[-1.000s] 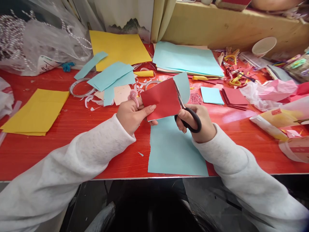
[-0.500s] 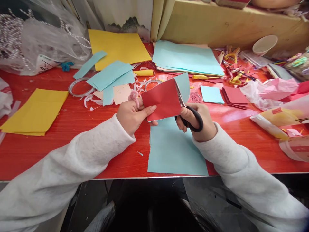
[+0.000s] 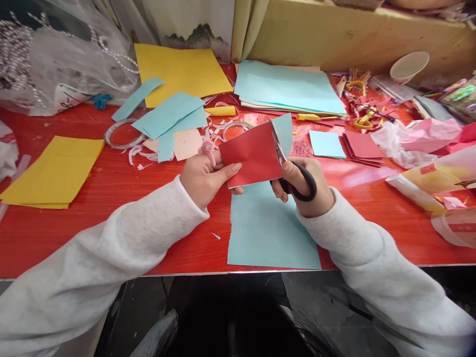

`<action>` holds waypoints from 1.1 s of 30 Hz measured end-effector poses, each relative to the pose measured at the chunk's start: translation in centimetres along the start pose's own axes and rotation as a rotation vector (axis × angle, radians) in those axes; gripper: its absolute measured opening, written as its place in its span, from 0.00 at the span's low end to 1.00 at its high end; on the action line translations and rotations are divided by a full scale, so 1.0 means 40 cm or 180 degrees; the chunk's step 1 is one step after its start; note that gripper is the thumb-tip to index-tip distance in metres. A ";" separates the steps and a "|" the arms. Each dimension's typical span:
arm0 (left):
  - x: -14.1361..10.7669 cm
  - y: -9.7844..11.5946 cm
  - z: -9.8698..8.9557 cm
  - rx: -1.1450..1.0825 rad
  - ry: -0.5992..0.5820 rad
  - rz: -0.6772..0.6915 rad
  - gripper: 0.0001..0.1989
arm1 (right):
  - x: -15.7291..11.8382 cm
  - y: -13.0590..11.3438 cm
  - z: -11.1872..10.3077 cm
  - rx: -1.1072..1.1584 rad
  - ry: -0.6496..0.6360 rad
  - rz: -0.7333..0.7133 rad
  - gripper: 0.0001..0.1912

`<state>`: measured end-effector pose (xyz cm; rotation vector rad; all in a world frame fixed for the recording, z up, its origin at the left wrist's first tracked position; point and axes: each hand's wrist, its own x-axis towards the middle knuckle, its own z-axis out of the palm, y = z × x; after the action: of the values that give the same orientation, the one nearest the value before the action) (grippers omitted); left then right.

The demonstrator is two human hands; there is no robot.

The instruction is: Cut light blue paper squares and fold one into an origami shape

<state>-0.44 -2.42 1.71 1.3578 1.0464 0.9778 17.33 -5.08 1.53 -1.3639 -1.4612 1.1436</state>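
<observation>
1. By the left hand (image 3: 203, 178), the red sheet (image 3: 249, 156) is pinched at its near left corner, with the thumb laid on top and fingers placed below.
2. By the right hand (image 3: 316, 188), the scissors (image 3: 310, 178) are gripped; the thumb and fingers are closed around the black handles.
3. Between the two hands, the blades are set along the right edge of the red sheet. How wide they are opened cannot be told exactly.
4. Beyond the blades, a light-blue piece (image 3: 285, 131) is seen sticking out from behind the red sheet. It seems that the blue is being trimmed to the red edge, and that the cut is partly made.
5. Below the hands, a large blue sheet (image 3: 267, 233) is laid flat on the tabletop (image 3: 148, 238).
6. To the right of the right hand, small blue squares (image 3: 327, 144) are stacked beside small dark-red squares (image 3: 362, 148). To the left of the left hand, yellow sheets (image 3: 55, 171) are piled.
</observation>
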 end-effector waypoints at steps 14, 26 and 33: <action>0.000 -0.001 0.000 -0.0089 -0.0089 -0.0050 0.12 | 0.003 0.005 -0.002 0.0078 -0.0052 -0.0147 0.27; 0.004 -0.008 -0.002 -0.0115 -0.0202 -0.0021 0.10 | 0.003 0.001 -0.010 0.0034 0.0282 -0.0184 0.23; 0.045 -0.015 -0.036 -0.0365 0.0100 0.0264 0.06 | 0.021 -0.009 -0.048 -0.0434 0.0452 -0.0300 0.19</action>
<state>-1.37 -0.30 1.18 1.3034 0.9488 1.1069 19.03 -4.10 2.37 -1.4227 -1.5056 0.8828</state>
